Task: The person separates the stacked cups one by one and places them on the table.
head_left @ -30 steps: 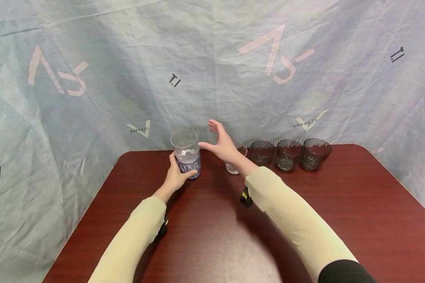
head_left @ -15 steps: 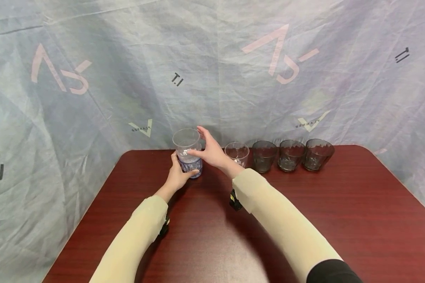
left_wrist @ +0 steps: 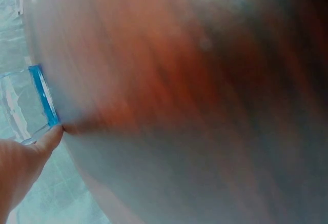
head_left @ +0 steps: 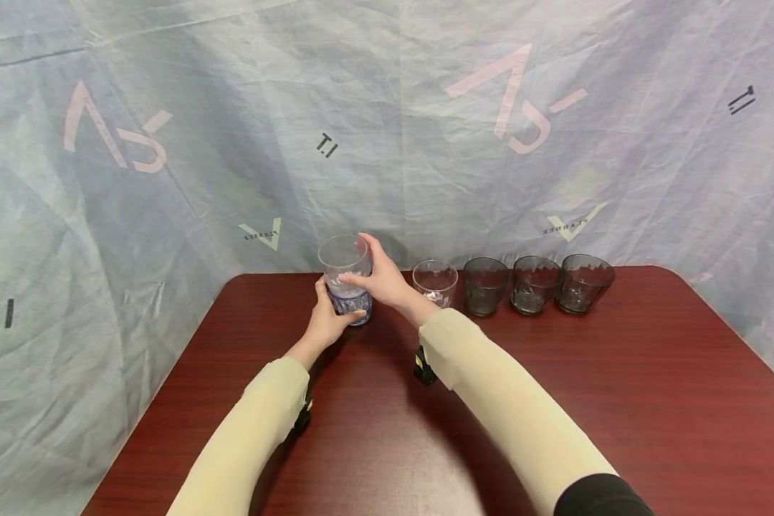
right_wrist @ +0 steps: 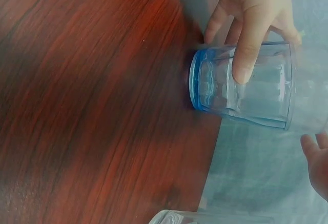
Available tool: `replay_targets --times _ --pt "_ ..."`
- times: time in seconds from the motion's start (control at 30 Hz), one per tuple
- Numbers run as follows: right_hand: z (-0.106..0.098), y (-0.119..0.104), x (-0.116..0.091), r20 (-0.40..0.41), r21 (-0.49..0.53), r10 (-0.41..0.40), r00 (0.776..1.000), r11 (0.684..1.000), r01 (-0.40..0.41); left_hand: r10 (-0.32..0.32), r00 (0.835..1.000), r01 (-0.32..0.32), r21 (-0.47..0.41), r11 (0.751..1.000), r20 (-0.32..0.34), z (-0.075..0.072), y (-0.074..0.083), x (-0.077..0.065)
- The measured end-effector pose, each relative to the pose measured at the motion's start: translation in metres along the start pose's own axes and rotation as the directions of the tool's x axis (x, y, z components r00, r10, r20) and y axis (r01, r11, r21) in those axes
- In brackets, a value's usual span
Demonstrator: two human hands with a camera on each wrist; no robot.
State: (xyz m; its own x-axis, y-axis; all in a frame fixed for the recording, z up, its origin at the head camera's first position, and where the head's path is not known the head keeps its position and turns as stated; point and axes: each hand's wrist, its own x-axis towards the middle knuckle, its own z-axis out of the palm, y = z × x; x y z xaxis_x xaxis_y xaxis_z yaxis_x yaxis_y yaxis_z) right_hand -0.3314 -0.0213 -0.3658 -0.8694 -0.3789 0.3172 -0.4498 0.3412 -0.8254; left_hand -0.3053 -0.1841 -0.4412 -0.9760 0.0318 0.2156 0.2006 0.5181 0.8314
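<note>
A clear drinking glass stands upright inside a blue-tinted drinking glass at the table's far left; the clear one rises well above the blue rim. My left hand holds the blue glass low down, thumb across its near side. My right hand grips the clear glass from the right, thumb in front and fingers behind its wall. In the right wrist view the base of the blue glass sits on the table, and fingertips of my right hand show at the frame's edge.
Along the back of the red-brown wooden table, right of my hands, stand another clear glass and several smoky grey glasses in a row. A grey printed cloth hangs close behind the table's far edge.
My right hand has moved left and down from beside the stacked glasses and taken hold of the clear upper one. The left hand keeps its grip on the blue glass.
</note>
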Motion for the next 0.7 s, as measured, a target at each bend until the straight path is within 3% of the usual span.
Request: replay_targets --times 0.7 --pt "0.0018 -0.0080 -0.0046 -0.084 0.029 -0.068 0.994 0.997 0.071 -0.019 1.000 0.020 0.013 1.000 -0.002 -0.0020 0.0034 -0.0015"
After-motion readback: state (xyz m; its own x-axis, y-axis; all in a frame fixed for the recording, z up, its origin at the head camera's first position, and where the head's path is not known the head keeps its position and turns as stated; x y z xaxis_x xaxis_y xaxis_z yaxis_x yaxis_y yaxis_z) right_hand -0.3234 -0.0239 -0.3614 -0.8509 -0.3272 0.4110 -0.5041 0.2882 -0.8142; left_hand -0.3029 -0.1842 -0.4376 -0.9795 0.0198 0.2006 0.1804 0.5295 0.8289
